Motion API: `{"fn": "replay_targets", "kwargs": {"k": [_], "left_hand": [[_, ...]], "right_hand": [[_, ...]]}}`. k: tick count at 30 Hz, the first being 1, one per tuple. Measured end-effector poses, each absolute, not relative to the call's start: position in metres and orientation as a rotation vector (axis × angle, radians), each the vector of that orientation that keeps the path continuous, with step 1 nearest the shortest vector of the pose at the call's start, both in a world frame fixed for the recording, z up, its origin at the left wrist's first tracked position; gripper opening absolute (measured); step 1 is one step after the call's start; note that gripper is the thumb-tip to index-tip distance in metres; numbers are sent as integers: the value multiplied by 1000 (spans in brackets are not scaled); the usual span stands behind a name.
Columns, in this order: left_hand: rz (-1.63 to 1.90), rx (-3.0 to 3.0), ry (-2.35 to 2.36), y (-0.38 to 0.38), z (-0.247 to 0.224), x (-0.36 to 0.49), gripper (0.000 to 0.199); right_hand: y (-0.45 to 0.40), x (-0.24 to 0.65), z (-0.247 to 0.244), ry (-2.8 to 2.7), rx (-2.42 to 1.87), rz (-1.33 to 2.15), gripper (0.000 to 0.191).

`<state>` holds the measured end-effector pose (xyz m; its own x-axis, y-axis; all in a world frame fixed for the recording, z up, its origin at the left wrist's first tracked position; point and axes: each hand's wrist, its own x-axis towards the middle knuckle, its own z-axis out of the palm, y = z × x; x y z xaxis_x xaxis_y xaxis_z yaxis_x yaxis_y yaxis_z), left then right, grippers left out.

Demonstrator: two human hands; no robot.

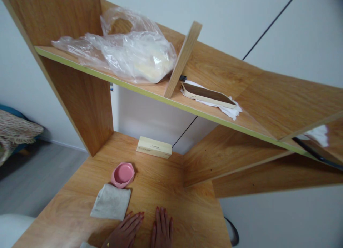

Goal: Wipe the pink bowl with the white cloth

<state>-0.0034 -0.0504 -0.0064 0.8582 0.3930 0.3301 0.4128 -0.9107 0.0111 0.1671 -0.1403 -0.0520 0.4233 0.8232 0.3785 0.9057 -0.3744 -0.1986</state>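
Observation:
My left hand (125,231) lies flat on the wooden desk (187,219), fingers stretched out, just beside the lower right corner of a folded grey cloth (112,202). To its right, my right hand (162,231) also rests palm down with its fingers straight and nothing in it. Both hands show red nails and are cut off by the bottom edge of the view. Beyond the cloth, close to its upper edge, sits a pink many-sided ashtray-like dish (123,174). A cream-coloured oblong box (154,147) stands farther back on the desk.
Above the desk runs a shelf (128,87) with a yellowish edge. On it lie a clear plastic bag (139,57) with something pale inside, an upright divider (183,59), and a phone (210,94) on white tissue. A woven blanket (18,130) is at the far left.

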Motion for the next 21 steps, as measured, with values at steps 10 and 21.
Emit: {"fn": "replay_targets", "kwargs": {"k": [10, 21], "left_hand": [[-520, -2998, -690, -52, -10, -2, 47], [-450, -3091, -606, -45, 2, -6, 67]], "right_hand": [[-139, 166, -51, -1428, -2285, -312, 48], [-141, 168, -56, -1447, -2253, -293, 46]]}}
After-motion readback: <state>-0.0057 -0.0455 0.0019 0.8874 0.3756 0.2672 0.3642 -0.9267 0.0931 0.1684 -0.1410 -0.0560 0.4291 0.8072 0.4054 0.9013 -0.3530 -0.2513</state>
